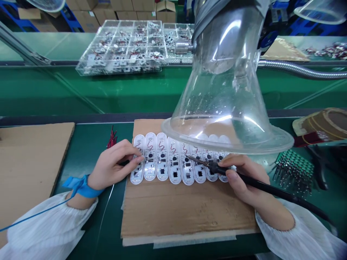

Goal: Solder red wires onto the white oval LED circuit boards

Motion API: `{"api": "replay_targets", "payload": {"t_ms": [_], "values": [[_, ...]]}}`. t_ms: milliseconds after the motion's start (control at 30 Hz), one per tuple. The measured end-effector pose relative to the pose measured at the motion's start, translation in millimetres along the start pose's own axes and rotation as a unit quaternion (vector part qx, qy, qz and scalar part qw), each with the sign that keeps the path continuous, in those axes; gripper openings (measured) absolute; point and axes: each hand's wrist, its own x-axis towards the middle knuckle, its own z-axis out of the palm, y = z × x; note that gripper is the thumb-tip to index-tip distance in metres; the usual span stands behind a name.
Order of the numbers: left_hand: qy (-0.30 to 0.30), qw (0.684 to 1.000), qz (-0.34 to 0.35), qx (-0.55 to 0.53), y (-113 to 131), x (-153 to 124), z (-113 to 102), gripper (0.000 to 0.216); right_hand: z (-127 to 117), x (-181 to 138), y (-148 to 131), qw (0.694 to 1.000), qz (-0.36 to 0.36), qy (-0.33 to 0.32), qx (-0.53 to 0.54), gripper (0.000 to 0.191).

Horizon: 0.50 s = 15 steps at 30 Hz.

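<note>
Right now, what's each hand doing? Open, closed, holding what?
Left hand: closed, pinching a thin solder wire.
Right hand: closed, holding a soldering iron.

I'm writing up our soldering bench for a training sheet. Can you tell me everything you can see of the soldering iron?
The soldering iron has a long black handle and a thin metal tip. It is held pen-style in the right hand, slanting with the tip down-left toward a white pill-shaped circuit board. Its black rear end tapers off toward the lower right.
</note>
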Motion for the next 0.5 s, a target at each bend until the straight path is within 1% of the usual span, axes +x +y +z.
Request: {"api": "replay_targets", "payload": {"t_ms": [100,200,333,500], "values": [[0.001,1.000,-0.001,-0.001,-1.0,-0.8,0.0,0.004,0.5,0.3,0.1,1.000,-0.003,-0.007,-0.027,0.023],[-0.002,1.000,-0.004,0.002,-2.6,-2.0,0.2,0.004,0.5,0.9,0.9,1.000,0.001,-0.014,-0.026,0.022],[-0.001,1.000,-0.011,-0.001,-3.4,-2.8,1.3,0.002,1.4,1.9,2.0,0.999,0.000,-0.028,-0.016,0.018],[-0.006,1.000,-0.017,-0.001,-2.8,-3.2,3.2,0.002,1.7,0.7,2.6,0.999,-0.010,-0.037,-0.034,0.010]]}}
